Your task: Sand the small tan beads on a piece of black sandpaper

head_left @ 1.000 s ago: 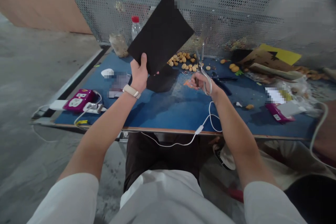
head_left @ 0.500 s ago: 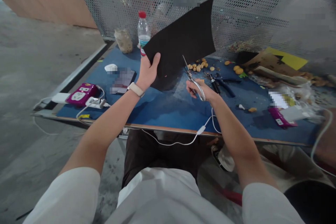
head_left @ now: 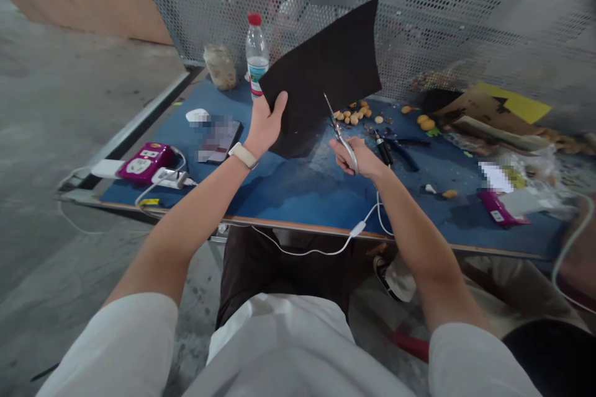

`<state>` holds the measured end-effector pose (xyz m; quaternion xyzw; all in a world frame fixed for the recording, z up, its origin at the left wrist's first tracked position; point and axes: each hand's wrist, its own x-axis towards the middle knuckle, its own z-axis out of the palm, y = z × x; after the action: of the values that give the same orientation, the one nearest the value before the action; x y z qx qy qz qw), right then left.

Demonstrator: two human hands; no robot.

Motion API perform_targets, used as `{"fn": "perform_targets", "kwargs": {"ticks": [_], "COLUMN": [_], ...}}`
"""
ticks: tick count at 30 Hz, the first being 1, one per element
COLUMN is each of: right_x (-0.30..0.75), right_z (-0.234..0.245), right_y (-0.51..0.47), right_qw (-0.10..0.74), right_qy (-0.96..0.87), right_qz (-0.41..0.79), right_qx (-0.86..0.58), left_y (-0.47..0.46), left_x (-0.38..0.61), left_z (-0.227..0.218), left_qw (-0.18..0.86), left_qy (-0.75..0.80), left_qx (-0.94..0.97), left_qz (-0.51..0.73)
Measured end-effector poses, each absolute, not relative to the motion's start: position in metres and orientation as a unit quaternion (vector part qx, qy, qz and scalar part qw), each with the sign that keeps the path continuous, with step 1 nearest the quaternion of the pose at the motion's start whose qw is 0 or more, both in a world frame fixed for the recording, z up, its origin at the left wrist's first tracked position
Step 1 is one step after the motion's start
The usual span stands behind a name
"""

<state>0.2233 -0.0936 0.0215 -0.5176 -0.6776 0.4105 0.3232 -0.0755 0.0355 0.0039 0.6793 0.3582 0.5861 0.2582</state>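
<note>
A large sheet of black paper [head_left: 330,56] is held up over the table, tilted and slightly curved. My left hand [head_left: 267,123] grips its lower left corner, thumb on the near face. In my right hand [head_left: 356,158] is a pair of metal scissors [head_left: 339,133], my fingers wrapped round the handles. The scissor blades point up and away, at the paper's lower edge near its middle. One blade shows in front of the sheet; whether the other is behind it I cannot tell.
On the blue table [head_left: 298,198] are a water bottle [head_left: 257,62], a phone [head_left: 218,141], a purple power socket [head_left: 146,162], pliers [head_left: 404,152] and several small yellowish pieces [head_left: 356,116]. A white cable [head_left: 321,252] hangs along the front edge. Another person's leg [head_left: 503,285] is at the right.
The scissors have turned slightly and their handles look closer together. The paper and my left hand have barely moved; the whole view has shifted a little.
</note>
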Motion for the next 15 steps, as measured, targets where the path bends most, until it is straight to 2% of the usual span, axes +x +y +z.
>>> {"fn": "perform_targets", "kwargs": {"ticks": [13,15], "right_x": [0.217,0.217], "right_z": [0.019,0.018], "right_y": [-0.094,-0.094], "right_qw": [0.346,0.336], "right_qy": [-0.661,-0.639], "right_qz": [0.413,0.449], "right_qx": [-0.523,-0.526], "left_y": [0.031,0.03], "left_x": [-0.062,-0.061], "left_z": [-0.005,-0.006], "left_qw": [0.265,0.264], "left_qy": [0.345,0.342], "left_qx": [0.692,0.693], "left_qz": [0.577,0.577]}}
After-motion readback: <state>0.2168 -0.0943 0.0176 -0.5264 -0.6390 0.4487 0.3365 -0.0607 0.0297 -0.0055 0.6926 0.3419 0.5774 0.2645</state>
